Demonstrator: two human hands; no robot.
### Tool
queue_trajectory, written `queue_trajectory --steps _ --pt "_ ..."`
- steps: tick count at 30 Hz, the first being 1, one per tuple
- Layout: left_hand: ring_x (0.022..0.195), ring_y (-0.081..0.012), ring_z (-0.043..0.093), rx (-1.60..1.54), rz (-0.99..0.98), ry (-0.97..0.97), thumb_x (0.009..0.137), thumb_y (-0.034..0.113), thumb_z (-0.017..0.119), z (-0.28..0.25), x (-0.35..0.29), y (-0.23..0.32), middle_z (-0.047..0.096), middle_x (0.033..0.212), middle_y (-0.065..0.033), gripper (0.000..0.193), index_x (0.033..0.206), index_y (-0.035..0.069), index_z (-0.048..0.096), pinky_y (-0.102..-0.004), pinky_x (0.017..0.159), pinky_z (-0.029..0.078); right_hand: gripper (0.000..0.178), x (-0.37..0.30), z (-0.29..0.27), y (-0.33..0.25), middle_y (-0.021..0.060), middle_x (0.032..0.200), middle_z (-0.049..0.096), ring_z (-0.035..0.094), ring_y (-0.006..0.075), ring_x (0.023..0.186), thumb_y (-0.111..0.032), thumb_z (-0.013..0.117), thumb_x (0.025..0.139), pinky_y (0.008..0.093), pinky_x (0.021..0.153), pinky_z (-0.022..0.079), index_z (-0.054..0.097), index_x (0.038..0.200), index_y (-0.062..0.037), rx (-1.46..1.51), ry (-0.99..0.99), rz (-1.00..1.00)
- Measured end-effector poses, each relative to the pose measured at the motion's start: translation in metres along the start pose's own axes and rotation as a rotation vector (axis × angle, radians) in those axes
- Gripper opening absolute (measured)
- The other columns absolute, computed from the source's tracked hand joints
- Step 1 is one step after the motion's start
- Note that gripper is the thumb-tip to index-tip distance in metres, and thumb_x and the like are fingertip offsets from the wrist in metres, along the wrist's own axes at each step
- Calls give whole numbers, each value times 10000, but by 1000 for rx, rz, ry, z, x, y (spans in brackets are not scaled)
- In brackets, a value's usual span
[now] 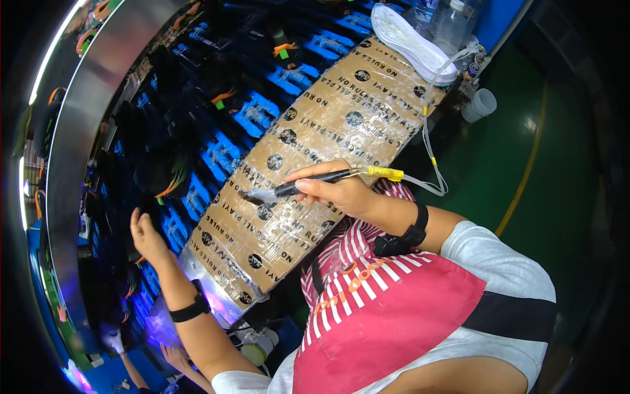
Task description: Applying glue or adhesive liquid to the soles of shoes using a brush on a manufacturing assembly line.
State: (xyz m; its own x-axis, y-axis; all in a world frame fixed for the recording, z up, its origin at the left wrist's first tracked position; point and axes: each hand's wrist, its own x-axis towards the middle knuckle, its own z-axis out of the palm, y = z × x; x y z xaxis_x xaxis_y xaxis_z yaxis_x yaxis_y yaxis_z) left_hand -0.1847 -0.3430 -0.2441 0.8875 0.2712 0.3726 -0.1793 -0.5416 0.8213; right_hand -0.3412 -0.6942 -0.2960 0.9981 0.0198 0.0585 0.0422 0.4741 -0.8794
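My right hand grips a glue brush by its black handle. Its pale, dark-tipped bristles point left, low over the cardboard sheet; whether they touch it I cannot tell. From the handle's other end, a yellow-wrapped joint leads into a thin clear tube. My left hand reaches past the cardboard's left edge, beside the blue shoe racks. Its fingers are stretched upward, and nothing shows in them. Dark shapes behind that hand are too dim to make out.
A white shoe sole lies on the cardboard's far right end, near clear plastic bottles. A white cup is beside the bench. Along the left runs a curved metal rail. Another person's hand shows at lower left.
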Motion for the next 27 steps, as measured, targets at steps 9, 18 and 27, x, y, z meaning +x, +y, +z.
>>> queue_trajectory --steps 9,18,27 --pt "642 -31 378 -53 -143 -142 811 113 562 54 -28 -31 448 745 42 342 1133 11 513 -179 581 296 277 7 -12 21 61 732 610 530 47 576 -203 545 850 145 455 380 596 1022 9 280 53 178" --pt "687 -62 462 43 -235 -209 809 128 553 57 -33 -38 549 823 -8 332 1127 37 524 -199 625 365 289 14 -17 26 52 729 593 505 38 565 -216 537 856 143 444 369 576 1043 1 448 96 316" --pt "994 -303 482 444 96 -52 754 242 628 52 11 -42 500 1066 -217 544 1205 5 438 -363 868 377 272 13 -16 8 49 731 587 498 48 568 -175 523 860 147 473 373 570 1052 12 405 116 364"
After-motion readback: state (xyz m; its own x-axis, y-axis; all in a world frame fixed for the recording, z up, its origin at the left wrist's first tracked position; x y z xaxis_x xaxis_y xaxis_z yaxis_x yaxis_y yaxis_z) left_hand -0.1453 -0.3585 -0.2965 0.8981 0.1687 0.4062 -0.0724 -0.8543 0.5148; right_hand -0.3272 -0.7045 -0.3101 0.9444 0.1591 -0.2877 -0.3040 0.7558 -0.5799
